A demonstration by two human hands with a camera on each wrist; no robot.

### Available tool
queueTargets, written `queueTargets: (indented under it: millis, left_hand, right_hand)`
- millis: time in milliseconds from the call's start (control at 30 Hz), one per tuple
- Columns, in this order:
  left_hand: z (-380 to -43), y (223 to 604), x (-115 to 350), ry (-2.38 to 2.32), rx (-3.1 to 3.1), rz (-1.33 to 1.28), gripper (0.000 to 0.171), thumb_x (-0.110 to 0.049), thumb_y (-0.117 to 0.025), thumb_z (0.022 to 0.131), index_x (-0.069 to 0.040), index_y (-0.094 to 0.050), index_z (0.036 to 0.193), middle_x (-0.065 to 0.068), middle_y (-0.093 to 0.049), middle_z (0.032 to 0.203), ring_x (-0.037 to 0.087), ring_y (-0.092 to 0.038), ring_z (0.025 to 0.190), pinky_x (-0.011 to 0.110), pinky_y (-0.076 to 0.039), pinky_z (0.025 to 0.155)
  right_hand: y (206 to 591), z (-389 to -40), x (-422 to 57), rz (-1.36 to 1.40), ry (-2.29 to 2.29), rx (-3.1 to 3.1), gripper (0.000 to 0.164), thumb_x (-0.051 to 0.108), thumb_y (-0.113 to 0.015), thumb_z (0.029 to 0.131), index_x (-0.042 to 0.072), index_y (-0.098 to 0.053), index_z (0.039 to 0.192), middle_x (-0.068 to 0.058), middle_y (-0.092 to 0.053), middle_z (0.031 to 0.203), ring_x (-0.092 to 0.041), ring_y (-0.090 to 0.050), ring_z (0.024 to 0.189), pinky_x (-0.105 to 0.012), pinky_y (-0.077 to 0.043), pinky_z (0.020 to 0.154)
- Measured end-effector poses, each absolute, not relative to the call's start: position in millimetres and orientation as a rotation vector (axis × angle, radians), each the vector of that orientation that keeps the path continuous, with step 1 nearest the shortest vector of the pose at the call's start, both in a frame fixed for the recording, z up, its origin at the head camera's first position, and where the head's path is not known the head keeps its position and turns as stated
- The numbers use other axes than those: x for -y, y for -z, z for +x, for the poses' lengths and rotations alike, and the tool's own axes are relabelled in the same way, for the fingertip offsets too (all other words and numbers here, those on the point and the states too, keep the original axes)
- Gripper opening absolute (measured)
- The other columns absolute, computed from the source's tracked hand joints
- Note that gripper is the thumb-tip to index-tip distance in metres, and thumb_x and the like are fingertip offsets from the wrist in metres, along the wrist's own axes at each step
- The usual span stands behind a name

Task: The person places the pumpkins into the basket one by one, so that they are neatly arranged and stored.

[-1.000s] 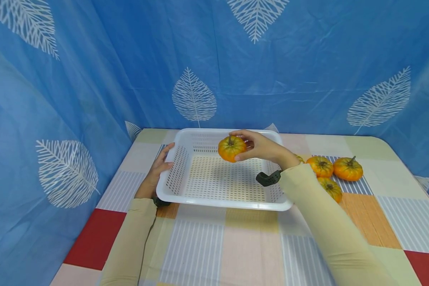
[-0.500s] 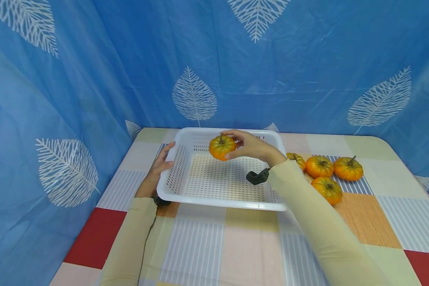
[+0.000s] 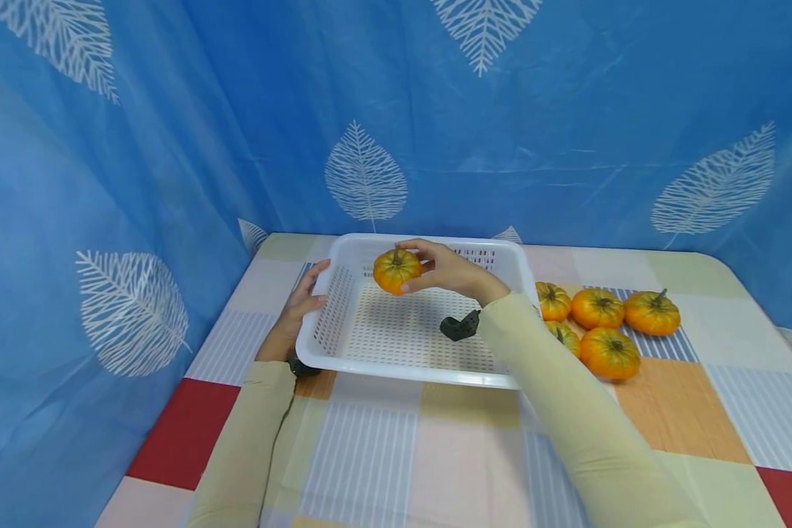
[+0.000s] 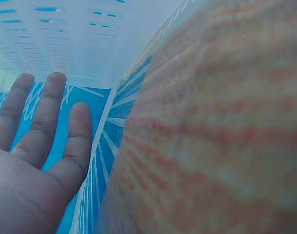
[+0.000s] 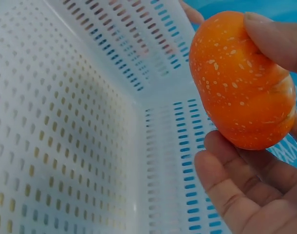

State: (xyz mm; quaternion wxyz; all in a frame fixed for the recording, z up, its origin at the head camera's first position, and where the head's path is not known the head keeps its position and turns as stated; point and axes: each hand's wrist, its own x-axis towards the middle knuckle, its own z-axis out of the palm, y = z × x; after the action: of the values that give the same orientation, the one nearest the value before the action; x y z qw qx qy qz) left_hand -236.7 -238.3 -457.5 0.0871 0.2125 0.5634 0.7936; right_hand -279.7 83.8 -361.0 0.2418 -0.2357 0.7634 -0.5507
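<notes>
My right hand (image 3: 450, 271) holds a small orange pumpkin (image 3: 394, 273) with a short stem, up above the floor of a white perforated plastic basket (image 3: 409, 375). In the right wrist view the thumb presses one side of the speckled pumpkin (image 5: 238, 87), with fingers on the opposite side. My left hand (image 3: 295, 308) is at the basket's left end, its thumb by the rim. Seen from the left wrist, the fingers (image 4: 44, 117) are extended close to the basket's outer wall (image 4: 85, 58).
Several more small pumpkins (image 3: 597, 308) lie grouped on the patchwork tablecloth (image 3: 462, 455), right of the basket. A blue curtain (image 3: 290, 95) with white leaf prints hangs behind and left of the table. A cable runs along the left sleeve (image 3: 251, 433).
My right hand has carried the pumpkin leftward over the basket, uncovering more of the pumpkins on the right. The left hand stays at the basket's left end. The head view has shifted slightly.
</notes>
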Motion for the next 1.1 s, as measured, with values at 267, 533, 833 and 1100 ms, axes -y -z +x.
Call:
queueTargets:
  millis: [267, 533, 833, 1100]
  left_hand:
    - [-237, 457, 236, -2.343, -1.72, 0.582, 0.068, -0.009, -0.05, 0.097, -0.027, -0.037, 0.161, 0.009, -0.043, 0.148, 0.022, -0.055, 0.12, 0.035, -0.055, 0.093]
    - [-236, 457, 237, -2.344, -1.699, 0.584, 0.067, -0.008, -0.05, 0.098, -0.029, -0.037, 0.161, 0.008, -0.045, 0.149, 0.023, -0.057, 0.12, 0.036, -0.056, 0.094]
    - [-234, 455, 237, -2.34, -1.716, 0.555, 0.067, -0.008, -0.045, 0.098, -0.032, -0.038, 0.16, 0.009, -0.043, 0.151, 0.024, -0.055, 0.122, 0.037, -0.057, 0.095]
    - [-235, 457, 236, -2.331, -1.721, 0.545, 0.068, -0.01, -0.047, 0.098, -0.036, -0.037, 0.16, 0.009, -0.04, 0.154, 0.026, -0.053, 0.125, 0.04, -0.055, 0.099]
  right_hand:
    - [371, -281, -73, -0.624, 1.479, -2.089, 0.079, 0.0, -0.075, 0.096, 0.0, -0.037, 0.165, -0.024, -0.042, 0.162, -0.041, -0.045, 0.143, -0.049, -0.047, 0.116]
    - [383, -281, -65, -0.637, 1.346, -2.168, 0.078, 0.005, -0.077, 0.095, 0.002, -0.04, 0.164, -0.025, -0.043, 0.162, -0.042, -0.043, 0.146, -0.05, -0.046, 0.117]
    - [392, -281, -59, -0.595, 1.217, -2.221, 0.078, 0.009, -0.079, 0.096, 0.006, -0.042, 0.164, -0.023, -0.044, 0.163, -0.041, -0.043, 0.147, -0.051, -0.043, 0.119]
    - [397, -284, -57, -0.554, 1.246, -2.218, 0.078, 0.009, -0.079, 0.096, 0.007, -0.041, 0.165, -0.024, -0.043, 0.163, -0.041, -0.044, 0.147, -0.051, -0.043, 0.119]
